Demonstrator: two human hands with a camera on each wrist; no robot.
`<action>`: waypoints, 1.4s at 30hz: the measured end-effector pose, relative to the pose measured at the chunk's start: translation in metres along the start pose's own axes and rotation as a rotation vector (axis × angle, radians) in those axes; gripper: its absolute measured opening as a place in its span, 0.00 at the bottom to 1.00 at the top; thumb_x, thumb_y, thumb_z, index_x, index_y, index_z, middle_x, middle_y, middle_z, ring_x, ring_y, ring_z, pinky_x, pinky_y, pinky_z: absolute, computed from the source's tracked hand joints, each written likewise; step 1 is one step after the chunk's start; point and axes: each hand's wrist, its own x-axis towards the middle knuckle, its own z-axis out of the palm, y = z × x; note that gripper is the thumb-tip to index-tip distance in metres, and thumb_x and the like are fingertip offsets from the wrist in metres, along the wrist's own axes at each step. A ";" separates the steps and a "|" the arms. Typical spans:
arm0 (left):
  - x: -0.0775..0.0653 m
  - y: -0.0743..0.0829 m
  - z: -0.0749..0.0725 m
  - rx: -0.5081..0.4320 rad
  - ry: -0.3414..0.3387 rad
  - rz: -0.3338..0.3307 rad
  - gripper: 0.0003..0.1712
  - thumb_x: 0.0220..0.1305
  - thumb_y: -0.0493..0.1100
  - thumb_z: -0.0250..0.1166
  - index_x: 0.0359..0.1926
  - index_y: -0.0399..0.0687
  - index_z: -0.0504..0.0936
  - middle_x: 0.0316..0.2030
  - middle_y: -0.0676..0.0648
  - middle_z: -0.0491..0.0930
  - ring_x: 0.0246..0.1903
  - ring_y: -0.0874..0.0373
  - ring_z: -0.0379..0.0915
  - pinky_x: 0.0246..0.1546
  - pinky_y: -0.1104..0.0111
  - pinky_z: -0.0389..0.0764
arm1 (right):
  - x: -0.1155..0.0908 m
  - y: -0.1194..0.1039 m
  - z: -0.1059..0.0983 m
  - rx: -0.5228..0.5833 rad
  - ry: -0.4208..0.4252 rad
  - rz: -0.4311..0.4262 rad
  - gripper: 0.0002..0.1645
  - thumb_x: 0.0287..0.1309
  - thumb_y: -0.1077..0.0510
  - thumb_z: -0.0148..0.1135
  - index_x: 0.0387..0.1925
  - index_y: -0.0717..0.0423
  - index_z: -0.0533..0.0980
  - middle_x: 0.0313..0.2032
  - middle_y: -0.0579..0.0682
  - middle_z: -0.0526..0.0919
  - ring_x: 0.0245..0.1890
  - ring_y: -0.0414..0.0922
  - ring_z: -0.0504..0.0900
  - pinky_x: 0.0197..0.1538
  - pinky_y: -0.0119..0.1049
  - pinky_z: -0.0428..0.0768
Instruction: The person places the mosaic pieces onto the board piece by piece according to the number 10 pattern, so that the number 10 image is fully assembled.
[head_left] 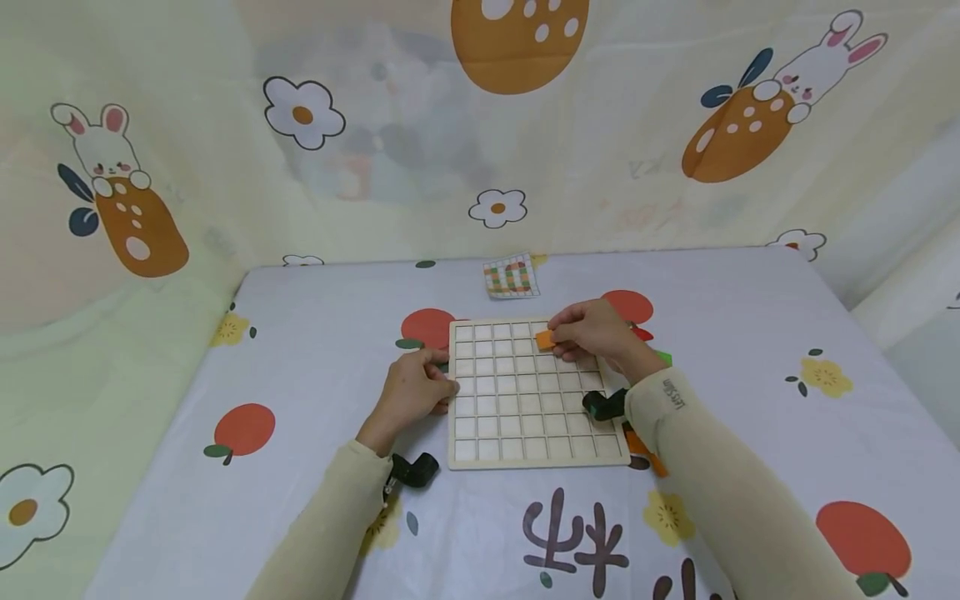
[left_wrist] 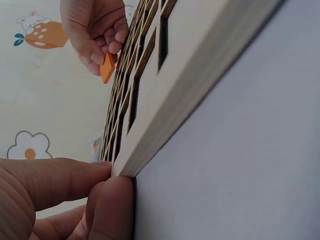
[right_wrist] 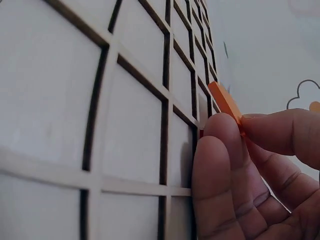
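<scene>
A pale wooden grid board (head_left: 510,406) with square recesses lies flat on the table. My left hand (head_left: 411,385) pinches its left edge between thumb and finger, as the left wrist view shows with the board's rim (left_wrist: 165,125). Over the far right part of the board, my right hand (head_left: 596,333) pinches an orange square tile (head_left: 545,340). In the right wrist view the tile (right_wrist: 225,102) is tilted above the grid, and other fingertips touch the board. A sliver of red (right_wrist: 201,134) shows beside those fingers; what it belongs to is hidden.
A small card with a coloured grid pattern (head_left: 512,277) lies beyond the board. Orange pieces (head_left: 647,452) and a green piece (head_left: 664,357) are partly hidden by the right arm. The tablecloth (head_left: 315,350) is printed with fruit and flowers, and a patterned curtain (head_left: 405,200) hangs behind.
</scene>
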 end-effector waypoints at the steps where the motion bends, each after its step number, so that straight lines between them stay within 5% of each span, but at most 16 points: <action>1: 0.000 0.000 0.000 -0.005 0.000 0.000 0.26 0.60 0.32 0.74 0.61 0.36 0.81 0.30 0.44 0.80 0.20 0.59 0.79 0.24 0.70 0.85 | 0.000 0.000 0.000 -0.003 0.002 -0.002 0.14 0.69 0.63 0.66 0.52 0.67 0.79 0.40 0.58 0.86 0.29 0.44 0.87 0.38 0.34 0.89; 23: -0.002 -0.002 0.001 0.004 0.002 0.017 0.27 0.60 0.32 0.73 0.62 0.36 0.81 0.30 0.44 0.80 0.20 0.59 0.79 0.22 0.71 0.83 | -0.002 0.000 0.011 -0.081 0.051 -0.021 0.10 0.67 0.61 0.66 0.46 0.64 0.82 0.36 0.55 0.86 0.29 0.44 0.84 0.37 0.34 0.88; 42: 0.000 -0.003 0.002 -0.004 0.004 0.006 0.28 0.60 0.33 0.74 0.62 0.37 0.80 0.30 0.45 0.80 0.20 0.59 0.79 0.22 0.72 0.83 | -0.008 0.001 -0.003 -0.108 0.044 -0.039 0.15 0.71 0.59 0.64 0.53 0.65 0.81 0.38 0.56 0.86 0.32 0.46 0.81 0.38 0.32 0.85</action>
